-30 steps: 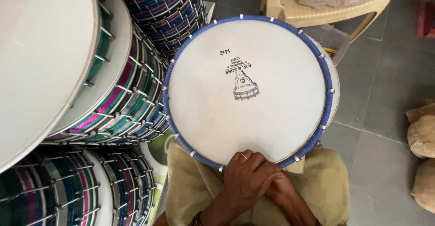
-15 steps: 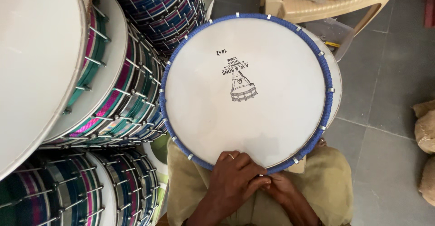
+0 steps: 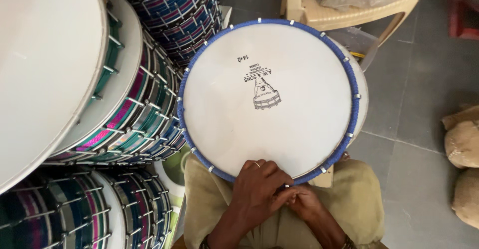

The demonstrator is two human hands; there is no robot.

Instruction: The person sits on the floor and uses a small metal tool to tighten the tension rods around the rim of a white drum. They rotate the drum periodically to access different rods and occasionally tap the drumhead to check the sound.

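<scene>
A round white drum head point(image 3: 269, 99) with a blue wound rim rests tilted on my lap, a small dark printed emblem near its middle. My left hand point(image 3: 257, 189) lies over the near edge of the rim, fingers curled onto the white skin, a ring on one finger. Just right of it and partly under it, my right hand point(image 3: 304, 204) pinches at the same spot of the blue rim. What the fingers grip there is hidden.
Stacked drums point(image 3: 139, 104) with pink, teal and blue striped shells and metal tension rods fill the left. A big white drum skin point(image 3: 40, 69) looms at top left. A beige plastic chair point(image 3: 344, 9) stands beyond. Tan sacks point(image 3: 464, 159) lie on the grey tile floor at right.
The drum head has shifted slightly left and down in view. My left hand slid a little left along the near rim, with the right hand staying tucked beside it.
</scene>
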